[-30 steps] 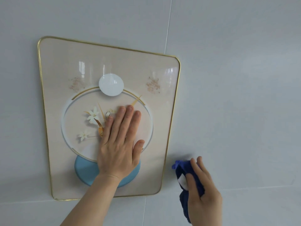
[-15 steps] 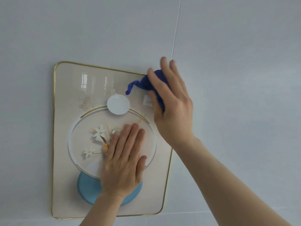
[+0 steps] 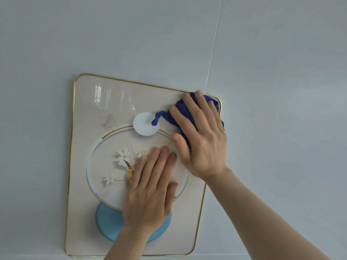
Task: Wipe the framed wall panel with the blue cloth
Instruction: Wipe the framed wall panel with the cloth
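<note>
A beige glossy wall panel (image 3: 88,139) with a thin gold frame hangs on the pale wall; it shows a ring, white flowers, a white disc and a light blue disc. My left hand (image 3: 150,190) lies flat on the panel's middle, fingers together and pointing up. My right hand (image 3: 201,139) presses a bunched dark blue cloth (image 3: 214,103) against the panel's upper right corner. A twisted tail of the cloth reaches left onto the white disc. Most of the cloth is hidden under my palm.
The pale grey tiled wall (image 3: 281,72) surrounds the panel. A thin vertical tile joint (image 3: 214,47) runs down to the panel's upper right corner. Window reflections show on the panel's upper left.
My right hand rose with the blue cloth from below the panel's lower right corner and now presses it on the upper right corner. My left hand stayed flat on the panel.
</note>
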`<state>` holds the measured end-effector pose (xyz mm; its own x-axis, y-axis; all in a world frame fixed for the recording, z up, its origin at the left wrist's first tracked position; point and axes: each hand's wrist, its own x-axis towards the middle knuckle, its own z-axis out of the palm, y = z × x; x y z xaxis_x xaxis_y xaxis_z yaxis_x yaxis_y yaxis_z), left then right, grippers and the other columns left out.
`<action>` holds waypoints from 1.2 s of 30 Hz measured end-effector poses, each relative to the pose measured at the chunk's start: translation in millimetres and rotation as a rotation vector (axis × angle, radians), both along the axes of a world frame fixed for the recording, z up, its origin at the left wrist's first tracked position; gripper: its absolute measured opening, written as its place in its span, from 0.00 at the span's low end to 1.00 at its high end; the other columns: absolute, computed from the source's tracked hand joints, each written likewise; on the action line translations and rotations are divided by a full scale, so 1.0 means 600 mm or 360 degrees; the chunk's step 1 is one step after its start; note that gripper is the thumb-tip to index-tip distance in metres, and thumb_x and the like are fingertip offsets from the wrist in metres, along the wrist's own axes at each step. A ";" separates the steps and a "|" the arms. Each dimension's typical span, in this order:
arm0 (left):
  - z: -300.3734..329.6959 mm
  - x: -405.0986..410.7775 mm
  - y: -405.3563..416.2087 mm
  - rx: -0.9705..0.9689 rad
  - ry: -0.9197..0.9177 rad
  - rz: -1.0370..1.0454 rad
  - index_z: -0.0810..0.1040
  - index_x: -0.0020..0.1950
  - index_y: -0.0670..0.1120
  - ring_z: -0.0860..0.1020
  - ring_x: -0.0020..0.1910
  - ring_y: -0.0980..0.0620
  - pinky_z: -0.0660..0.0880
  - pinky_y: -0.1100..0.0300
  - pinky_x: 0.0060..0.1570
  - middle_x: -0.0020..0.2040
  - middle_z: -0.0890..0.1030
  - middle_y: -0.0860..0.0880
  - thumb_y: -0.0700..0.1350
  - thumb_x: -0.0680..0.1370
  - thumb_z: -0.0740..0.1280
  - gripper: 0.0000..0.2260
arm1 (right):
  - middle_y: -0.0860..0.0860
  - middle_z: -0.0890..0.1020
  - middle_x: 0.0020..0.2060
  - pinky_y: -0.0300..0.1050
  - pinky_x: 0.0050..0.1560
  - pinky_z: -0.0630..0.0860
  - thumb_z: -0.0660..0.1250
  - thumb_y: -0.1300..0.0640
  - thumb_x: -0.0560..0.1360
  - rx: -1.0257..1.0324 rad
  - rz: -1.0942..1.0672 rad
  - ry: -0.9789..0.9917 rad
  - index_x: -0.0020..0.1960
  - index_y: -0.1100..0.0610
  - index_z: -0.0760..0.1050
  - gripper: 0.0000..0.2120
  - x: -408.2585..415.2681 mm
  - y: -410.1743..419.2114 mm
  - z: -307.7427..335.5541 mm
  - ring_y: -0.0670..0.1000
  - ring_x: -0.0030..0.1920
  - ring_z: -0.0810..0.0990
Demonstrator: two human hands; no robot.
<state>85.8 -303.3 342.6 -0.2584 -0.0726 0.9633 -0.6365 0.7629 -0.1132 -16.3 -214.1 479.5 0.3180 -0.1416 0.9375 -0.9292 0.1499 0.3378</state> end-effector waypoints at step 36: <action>-0.003 -0.002 -0.003 -0.0031 0.0053 -0.0060 0.56 0.84 0.44 0.54 0.84 0.46 0.55 0.44 0.82 0.84 0.57 0.45 0.52 0.85 0.54 0.28 | 0.56 0.79 0.72 0.57 0.71 0.78 0.67 0.71 0.81 0.0171 -0.0169 -0.0101 0.67 0.58 0.82 0.18 -0.067 0.082 -0.169 0.60 0.78 0.72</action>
